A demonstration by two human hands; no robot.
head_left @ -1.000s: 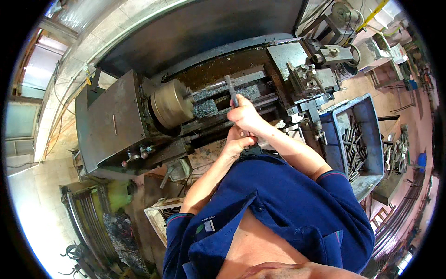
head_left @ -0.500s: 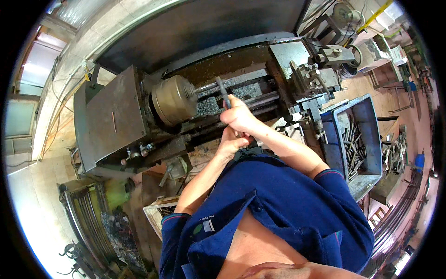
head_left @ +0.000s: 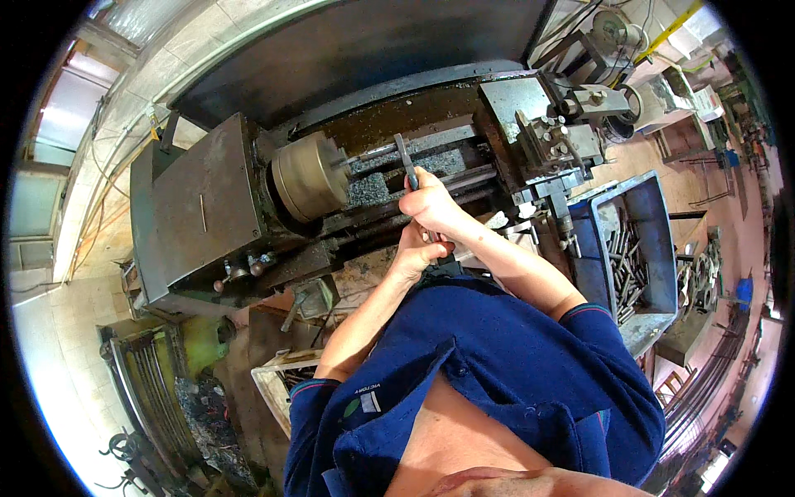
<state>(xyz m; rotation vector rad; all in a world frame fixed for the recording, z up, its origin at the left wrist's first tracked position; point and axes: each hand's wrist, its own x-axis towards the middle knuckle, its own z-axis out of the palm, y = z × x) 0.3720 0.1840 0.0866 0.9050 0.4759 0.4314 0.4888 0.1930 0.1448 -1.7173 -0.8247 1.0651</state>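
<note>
the lathe [head_left: 195, 219] takes up most of the view, with a dark panel [head_left: 364, 54] rising behind it. a blue bin [head_left: 665, 248] stands to the right, near the person's right arm, with loose metal rods [head_left: 627, 265] lying in it at many angles. the round chuck [head_left: 308, 178] sits left of the hands, and the tool post [head_left: 553, 137] well to their right. between them, grey shavings [head_left: 367, 190] lie heaped along the bed. the right hand [head_left: 434, 207] is out in front, its fingers curled and clamped on a narrow dark bar [head_left: 403, 151]. the bar's front part sticks out beyond those fingers, slanting up and a little left over the bed, its tip right of the chuck and apart from it; whether the tip touches anything cannot be told. the left hand [head_left: 416, 254] is close below the right, nearer the body, its fingers bent; overlap hides what they close on, so i cannot tell whether they grip the bar's lower end.
</note>
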